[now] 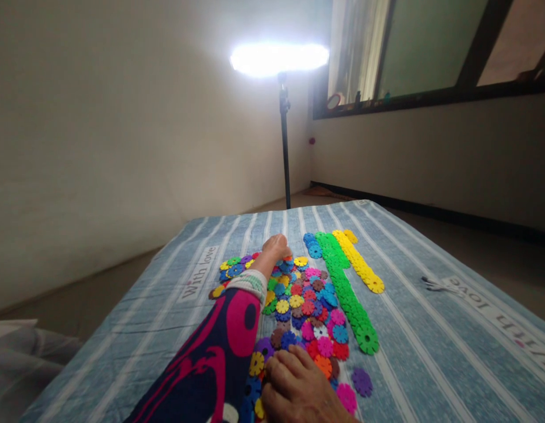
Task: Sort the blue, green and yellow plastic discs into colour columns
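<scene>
Many flat, notched plastic discs (296, 301) in mixed colours lie in a loose pile on the striped cloth. My left hand (277, 247) stretches to the far end of this pile, its fingers bent down by blue and orange discs. Its fingertips are hard to make out. At the near end, my right hand (294, 385) rests on the pile with its fingers curled in, and what lies under them is hidden. Right of the pile, overlapping green discs (349, 294) form a long row, with a yellow row (360, 264) beyond it and a few blue discs (314, 249) at its far end.
The blue striped cloth (422, 352) covers the raised surface. A single purple disc (363, 382) lies right of my right hand. A thin dark and white item (435, 285) sits at the right. Behind the far edge stands a lit lamp (280, 60) on a pole.
</scene>
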Action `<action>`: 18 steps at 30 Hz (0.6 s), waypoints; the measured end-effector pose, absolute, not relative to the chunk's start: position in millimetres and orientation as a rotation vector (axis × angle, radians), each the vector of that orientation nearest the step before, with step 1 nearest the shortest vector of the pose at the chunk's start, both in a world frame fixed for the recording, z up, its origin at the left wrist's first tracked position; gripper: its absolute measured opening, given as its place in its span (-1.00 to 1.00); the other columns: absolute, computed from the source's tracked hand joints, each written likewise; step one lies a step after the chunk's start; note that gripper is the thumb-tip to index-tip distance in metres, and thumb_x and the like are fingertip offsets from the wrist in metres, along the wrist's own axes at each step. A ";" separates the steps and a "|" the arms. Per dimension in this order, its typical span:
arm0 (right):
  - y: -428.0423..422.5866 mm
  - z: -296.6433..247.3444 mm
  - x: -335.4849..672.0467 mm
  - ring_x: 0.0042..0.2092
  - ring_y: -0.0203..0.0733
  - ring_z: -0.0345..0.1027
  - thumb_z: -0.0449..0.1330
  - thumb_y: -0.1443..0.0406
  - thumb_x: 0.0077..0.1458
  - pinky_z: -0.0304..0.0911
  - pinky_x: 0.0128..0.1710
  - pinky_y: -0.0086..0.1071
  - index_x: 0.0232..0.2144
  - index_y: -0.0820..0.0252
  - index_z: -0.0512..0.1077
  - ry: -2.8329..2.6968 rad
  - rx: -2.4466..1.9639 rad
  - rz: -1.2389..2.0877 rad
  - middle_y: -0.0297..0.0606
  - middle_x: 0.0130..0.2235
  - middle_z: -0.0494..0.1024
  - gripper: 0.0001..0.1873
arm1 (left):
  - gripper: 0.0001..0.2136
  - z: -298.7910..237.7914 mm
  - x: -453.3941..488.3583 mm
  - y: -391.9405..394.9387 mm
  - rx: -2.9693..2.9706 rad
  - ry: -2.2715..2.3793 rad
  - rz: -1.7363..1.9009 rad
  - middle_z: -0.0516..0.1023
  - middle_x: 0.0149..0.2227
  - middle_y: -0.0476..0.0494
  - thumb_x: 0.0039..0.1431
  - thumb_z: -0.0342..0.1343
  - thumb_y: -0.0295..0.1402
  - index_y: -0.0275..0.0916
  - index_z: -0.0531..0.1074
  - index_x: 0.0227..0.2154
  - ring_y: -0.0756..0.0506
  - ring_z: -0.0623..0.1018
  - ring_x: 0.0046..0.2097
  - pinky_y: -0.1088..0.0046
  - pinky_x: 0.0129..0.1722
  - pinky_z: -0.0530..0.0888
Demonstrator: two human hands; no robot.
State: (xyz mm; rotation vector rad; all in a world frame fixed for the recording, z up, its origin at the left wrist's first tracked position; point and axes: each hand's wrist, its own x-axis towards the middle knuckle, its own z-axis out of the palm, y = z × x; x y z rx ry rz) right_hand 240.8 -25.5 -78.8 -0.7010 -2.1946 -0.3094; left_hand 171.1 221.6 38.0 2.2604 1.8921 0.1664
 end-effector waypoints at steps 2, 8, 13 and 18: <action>-25.5 -78.2 240.4 -0.18 -0.10 0.30 0.10 -0.08 0.08 0.26 -0.13 -0.22 -0.35 0.14 0.39 -2.186 -0.709 -0.312 -0.18 -0.22 0.51 -0.59 | -0.81 37.4 173.4 221.0 2.267 1.933 0.125 0.61 -0.39 -0.23 -0.24 0.25 -0.39 -0.28 0.57 -0.45 -0.16 0.57 -0.21 0.50 -0.29 0.41; -25.1 -81.6 239.4 -0.19 -0.10 0.33 0.10 -0.02 0.11 0.28 -0.13 -0.20 -0.34 0.14 0.38 -2.270 -0.740 -0.254 -0.18 -0.23 0.51 -0.64 | -0.84 47.1 174.3 213.3 2.310 1.957 0.152 0.62 -0.32 -0.25 -0.21 0.18 -0.46 -0.28 0.57 -0.46 -0.19 0.55 -0.17 0.47 -0.28 0.40; -30.3 -72.0 240.2 -0.18 -0.10 0.35 0.07 -0.04 0.10 0.27 -0.12 -0.20 -0.35 0.14 0.35 -2.170 -0.778 -0.236 -0.17 -0.20 0.52 -0.62 | -0.75 64.3 162.9 183.5 2.360 1.821 0.325 0.60 -0.26 -0.10 -0.12 0.13 -0.41 -0.21 0.56 -0.31 -0.13 0.51 -0.13 0.51 -0.22 0.37; -37.0 -33.3 256.0 -0.25 -0.17 0.35 -0.02 0.12 0.24 0.25 -0.19 -0.27 -0.31 0.16 0.36 -2.001 -0.749 -0.100 -0.20 -0.30 0.52 -0.73 | -0.72 64.0 130.3 103.4 2.022 1.483 0.590 0.54 -0.39 -0.05 -0.14 0.16 -0.30 -0.30 0.53 -0.31 -0.08 0.50 -0.29 0.48 -0.33 0.39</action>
